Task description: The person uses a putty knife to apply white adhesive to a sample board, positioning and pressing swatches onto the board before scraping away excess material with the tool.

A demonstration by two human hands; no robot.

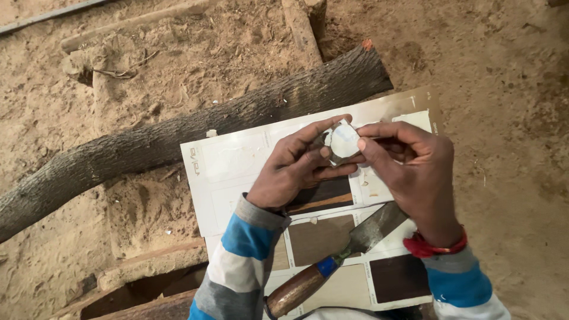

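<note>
Left hand (296,169) and right hand (409,169): fingers of both pinch small white piece (344,141) above sample board (237,172); chisel (338,261) beneath.

Head view | looking steeply down from above | sitting close over the sample board (237,172) | facing sandy ground (504,89)

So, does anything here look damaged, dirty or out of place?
Yes. The sample board lies on sandy ground, with whitish smears on its surface. The chisel lies loose across its wood swatches. Both hands hold a small white piece.
</note>
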